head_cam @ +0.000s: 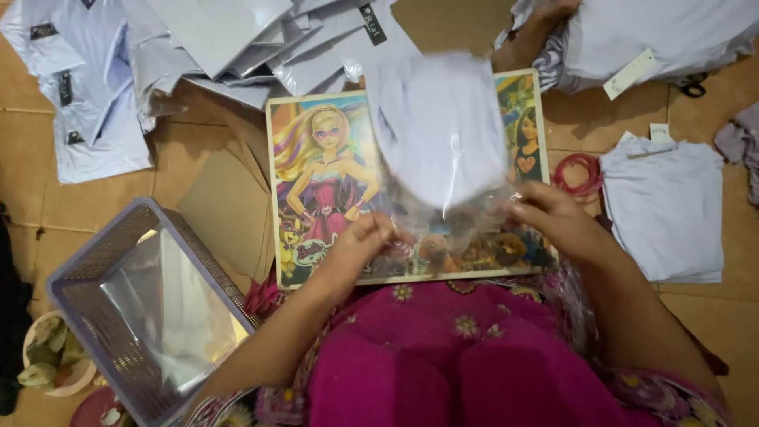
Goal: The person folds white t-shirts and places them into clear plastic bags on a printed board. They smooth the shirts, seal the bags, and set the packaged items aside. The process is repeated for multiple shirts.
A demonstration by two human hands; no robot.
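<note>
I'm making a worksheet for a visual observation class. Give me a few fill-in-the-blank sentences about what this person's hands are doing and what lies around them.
1. The left hand and right hand both hold a clear plastic bag containing a folded ____ garment.
2. Under the bag lies a cartoon picture board, resting on the person's ____.
3. The lavender mesh basket sits to the person's ____ side.
4. The red rubber bands lie on the ____.

Missing words: white; lap; left; floor

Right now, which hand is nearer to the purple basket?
Left. The left hand is just right of the basket; the right hand is farther right, across the bag.
</note>
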